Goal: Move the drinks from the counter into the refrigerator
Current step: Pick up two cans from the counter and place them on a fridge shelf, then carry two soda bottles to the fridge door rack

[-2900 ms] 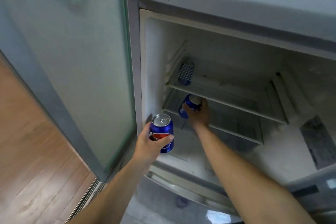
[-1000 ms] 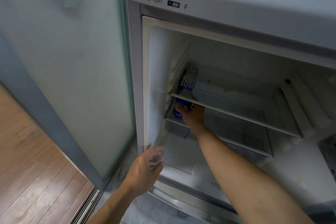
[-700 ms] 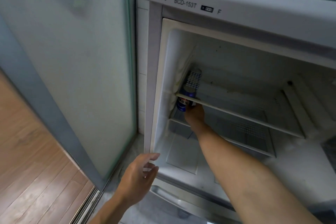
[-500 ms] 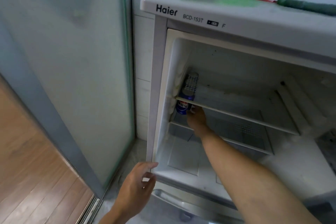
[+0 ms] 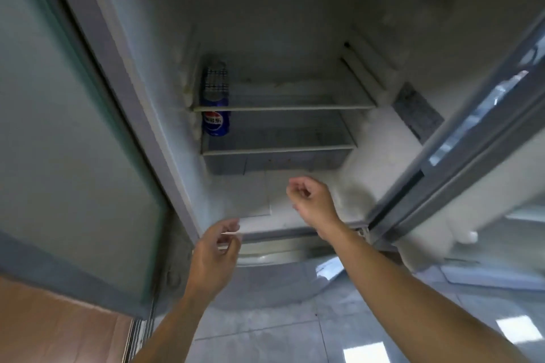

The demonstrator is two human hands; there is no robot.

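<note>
The refrigerator (image 5: 295, 20) stands open in front of me. A blue cola can (image 5: 216, 124) stands upright at the far left of the lower wire shelf (image 5: 280, 150). On the upper shelf (image 5: 283, 107), right above it, is a checkered blue-and-white can (image 5: 216, 81). My right hand (image 5: 312, 200) hangs in front of the fridge floor, fingers loosely curled, holding nothing. My left hand (image 5: 213, 253) is lower, at the fridge's front lip, fingers apart and empty. Neither hand touches a can.
The open fridge door (image 5: 460, 138) runs along the right. A frosted glass sliding panel (image 5: 65, 127) fills the left side. Grey tiles (image 5: 295, 333) lie below and wooden flooring (image 5: 59, 333) at the lower left.
My right hand let go of the cola can on the lower shelf and drew back out of the fridge. The view tilted down. The left hand stayed empty near the front lip.
</note>
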